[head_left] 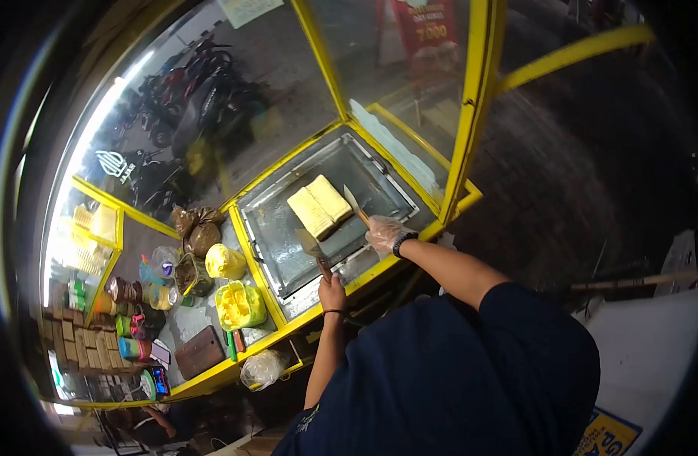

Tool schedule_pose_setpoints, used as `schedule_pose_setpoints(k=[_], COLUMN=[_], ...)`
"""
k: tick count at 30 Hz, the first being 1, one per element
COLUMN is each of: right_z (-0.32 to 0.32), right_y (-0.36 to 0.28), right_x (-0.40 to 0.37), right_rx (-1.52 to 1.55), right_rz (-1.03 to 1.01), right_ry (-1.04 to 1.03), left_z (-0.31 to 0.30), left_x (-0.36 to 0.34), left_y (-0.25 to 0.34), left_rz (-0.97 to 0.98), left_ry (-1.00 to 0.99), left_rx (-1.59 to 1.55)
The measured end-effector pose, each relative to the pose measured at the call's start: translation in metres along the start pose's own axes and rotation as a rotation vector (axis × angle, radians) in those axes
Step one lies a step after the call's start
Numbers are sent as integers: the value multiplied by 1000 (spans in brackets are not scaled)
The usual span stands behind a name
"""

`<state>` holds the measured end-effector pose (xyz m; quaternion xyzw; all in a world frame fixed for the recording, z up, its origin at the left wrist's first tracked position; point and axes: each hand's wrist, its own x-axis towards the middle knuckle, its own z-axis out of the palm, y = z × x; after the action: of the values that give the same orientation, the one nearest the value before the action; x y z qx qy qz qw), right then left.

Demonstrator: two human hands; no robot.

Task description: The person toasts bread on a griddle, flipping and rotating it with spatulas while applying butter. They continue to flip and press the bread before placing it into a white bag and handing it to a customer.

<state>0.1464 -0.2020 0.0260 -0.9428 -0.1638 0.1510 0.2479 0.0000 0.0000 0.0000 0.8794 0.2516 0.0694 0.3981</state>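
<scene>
A pale yellow block of bread (318, 205) with a lengthwise line down its middle lies on the flat metal griddle (277, 262). My left hand (332, 293), bare, is closed around the dark handle of a spatula (309, 242). Its broad blade is low over the griddle, right by the bread's near left corner. In a clear plastic glove, my right hand (385, 234) grips a wooden-handled tool (352, 201) with a narrow-looking metal blade. That blade points away from me along the bread's right side.
Yellow-framed glass panels (330, 72) enclose the griddle's far side. Left of it stand a yellow tub (240, 305), another yellow container (225, 261), brown bags (201, 232) and several jars. A dark brown board (200, 353) and a green-handled tool (231, 346) lie near the front edge.
</scene>
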Motion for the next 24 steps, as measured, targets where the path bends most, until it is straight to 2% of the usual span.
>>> schedule_pose_setpoints(k=[2,3,5,6,9,10,12,13,14,15,16,17,19,22,23,24], right_z=[-15,-16,-13,-12,-9,-8,-11,-23,-39,-48,-46,-45,-68,-134,-143,-153], right_y=[-23,19,18,19,28,28,23,20,16,13,14,16,8,-33,-42,-49], right_x=[-9,-28,-31,-28,-31,-34,-38,-46,-55,-60,-58,-57,-64,-101,-108,-117], right_rx=[-93,-41,148,106,32,3,-56,-58,-61,-66,-110,-125,-148,-215,-281,-249], right_rz=[-77,-2,91,44,-30,7,83,39,-7,-54,-102,-263,-586,-999,-1150,-1199], right_ry=[-22,-9,65,70,59,65,82,131,180,226,379,463,634,604,752,672], left_z=[-21,19,6,-2,-2,-5,-1,3,2,3,1,-3,-8,-9,-9,-9], left_x=[4,-20,-18,-17,-14,-12,-4,-1,1,-1,-5,-8,-16,-24,-25,-26], left_y=[-2,1,-6,-3,-22,-26,-44,-60,-73,-70,-61,-53,-31,-29,-26,-24], left_rz=[-130,-182,-229,-332,-325,-337,-216,-156,24,-79,-183,-288,-291,-325,-340,-353], left_ry=[1,-12,22,-19,-24,-55,-8,13,45,-7,-55,-101,-105,-103,-102,-101], left_rx=[-325,-332,-272,-402,-317,-239,-27,76,272,186,100,15,-10,-45,-49,-54])
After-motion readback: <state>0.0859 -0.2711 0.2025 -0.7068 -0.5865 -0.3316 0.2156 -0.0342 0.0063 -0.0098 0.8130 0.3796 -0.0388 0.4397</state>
